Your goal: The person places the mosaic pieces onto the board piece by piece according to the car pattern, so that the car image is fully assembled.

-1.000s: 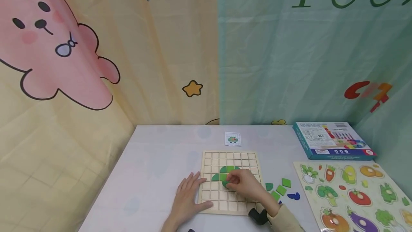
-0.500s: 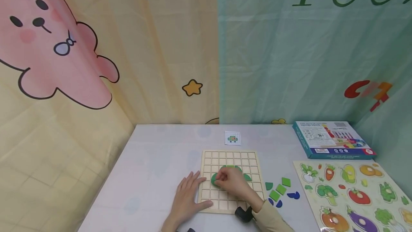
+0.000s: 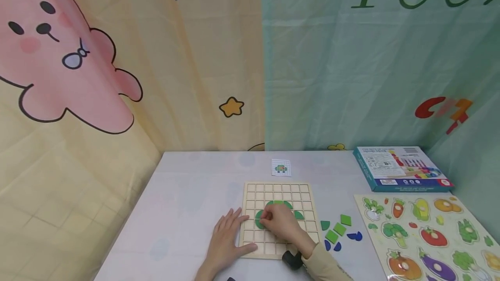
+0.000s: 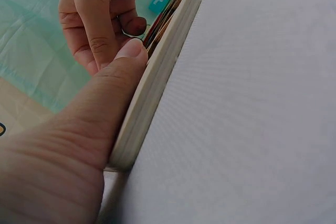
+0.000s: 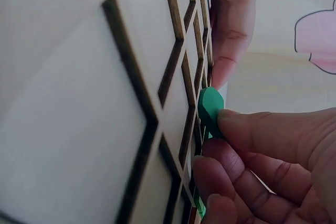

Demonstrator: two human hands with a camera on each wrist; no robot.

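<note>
Green piece [image 5: 211, 106] | at grid board [image 3: 278, 187], left of centre | right hand [image 3: 282, 222]: thumb and finger pinching it | left hand [image 3: 225, 240]: fingers extended, touching board | likely needs squaring to cell edges, then even pressure

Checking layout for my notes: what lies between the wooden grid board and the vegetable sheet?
Between the grid board and vegetable sheet, the head view shows loose pieces: three bright green squares, a darker green rounded piece and small blue pieces.
</note>
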